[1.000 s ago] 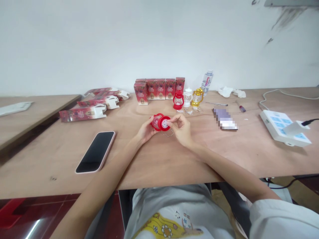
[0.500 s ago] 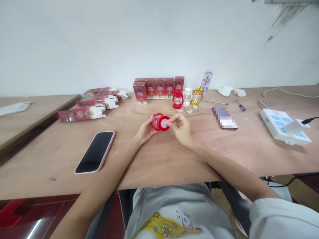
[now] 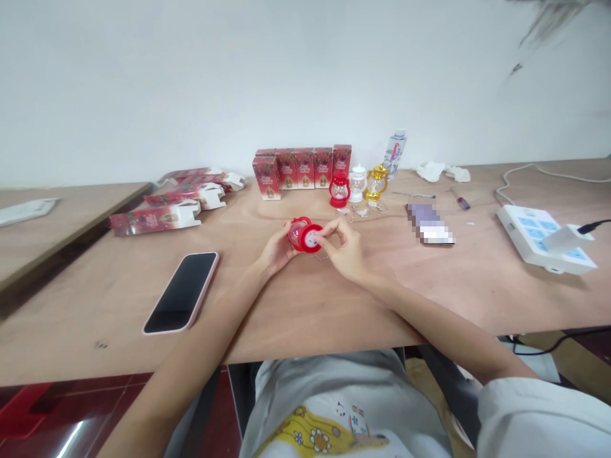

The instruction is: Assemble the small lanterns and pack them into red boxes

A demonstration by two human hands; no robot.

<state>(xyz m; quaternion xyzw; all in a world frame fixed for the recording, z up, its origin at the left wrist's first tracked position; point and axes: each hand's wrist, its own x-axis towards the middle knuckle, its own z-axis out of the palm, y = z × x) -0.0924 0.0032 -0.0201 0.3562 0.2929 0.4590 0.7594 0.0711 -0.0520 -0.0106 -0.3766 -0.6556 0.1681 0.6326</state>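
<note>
A small red toy lantern (image 3: pixel 305 235) lies on its side between my hands, its round base turned toward me, just above the wooden table (image 3: pixel 305 299). My left hand (image 3: pixel 275 249) cups it from the left, fingers curled round its body. Fingertips of my right hand (image 3: pixel 341 248) pinch at the base from the right. A thin wire piece (image 3: pixel 323 256) lies on the table under my hands.
A phone (image 3: pixel 182 291) lies face up at the left. Red boxes (image 3: pixel 300 169) stand at the back, with flat ones (image 3: pixel 167 207) to their left. Red, white and gold lanterns (image 3: pixel 358 183), a bottle (image 3: pixel 395 152), a screwdriver (image 3: pixel 461 201) and a power strip (image 3: pixel 544 238) lie to the right.
Both hands stay on the red lantern, with only slight finger movement at its base. The view has tilted up a little.
</note>
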